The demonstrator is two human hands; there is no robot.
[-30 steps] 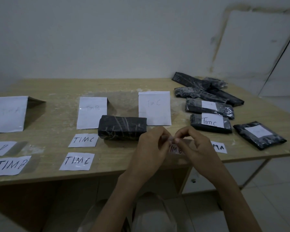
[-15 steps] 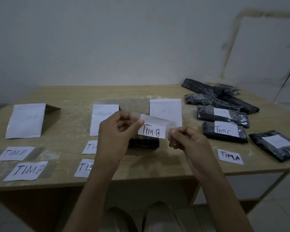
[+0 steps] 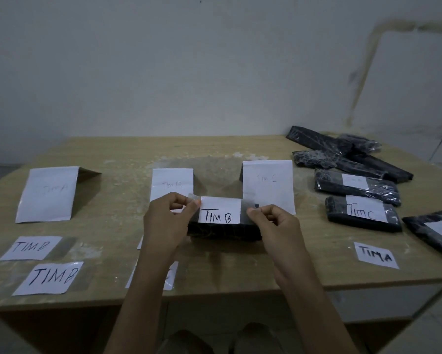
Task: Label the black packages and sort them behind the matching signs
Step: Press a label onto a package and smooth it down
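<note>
A white "TIM B" label point(image 3: 219, 213) backed with clear tape is stretched between my hands just above a black package point(image 3: 222, 231) at the table's middle. My left hand point(image 3: 167, 221) pinches the label's left tape end and my right hand point(image 3: 271, 226) pinches the right end. Three folded paper signs stand behind: "TIM A" sign point(image 3: 48, 194) at the left, "TIM B" sign point(image 3: 172, 183) in the middle, "TIM C" sign point(image 3: 268, 183) to the right. My arms hide part of the package.
Spare "TIM B" labels point(image 3: 47, 277) lie at the front left, a "TIM A" label point(image 3: 377, 255) at the front right. Several black packages point(image 3: 352, 162), some labelled, including a "TIM C" package point(image 3: 363, 213), are piled at the right. Partly hidden labels point(image 3: 170, 277) lie under my left forearm.
My hands lifted the "TIM B" label off the table's front edge, pulled it taut and brought it down over the black package in the middle.
</note>
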